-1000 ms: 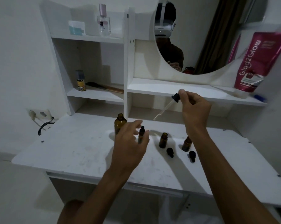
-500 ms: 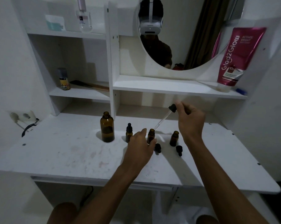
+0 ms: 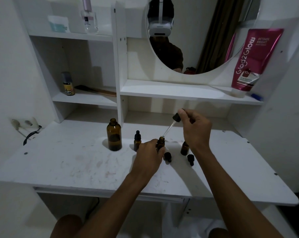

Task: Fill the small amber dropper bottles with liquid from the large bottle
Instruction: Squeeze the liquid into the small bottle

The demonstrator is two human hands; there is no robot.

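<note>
Amber big btl (image 3: pixel 114 136): head view. Stands open, no cap, on the table (image 3: pixel 76 162), left end of the row, well apart from both hands. Liquid level hard to read.
capped small btl (image 3: pixel 137 141): dropper top on, just beside L hand. Prob. done, can't see inside.
mid small btl (image 3: pixel 161 142): open mouth, upright on table, the one being filled.
L hand (image 3: pixel 149 155): fingers (image 3: pixel 153 142) curled round mid small btl, steadying it.
R hand (image 3: pixel 196 129): fingers (image 3: pixel 181 112) pinch the black bulb of the dropper (image 3: pixel 170 127). Glass tube slants down-left, tip right at the mouth of mid small btl; in or just above, can't tell.
R small btl (image 3: pixel 184 149): open, partly behind R wrist; looks to be next.
loose caps (image 3: pixel 168 156): two black ones lying on table in front of the open btls.
step: dosing mid small btl w/ dropper, approx. mid-task.
nxt: get tip square into the narrow neck, squeeze bulb slow, L grip firm so btl won't tip, then big btl for a refill.
</note>
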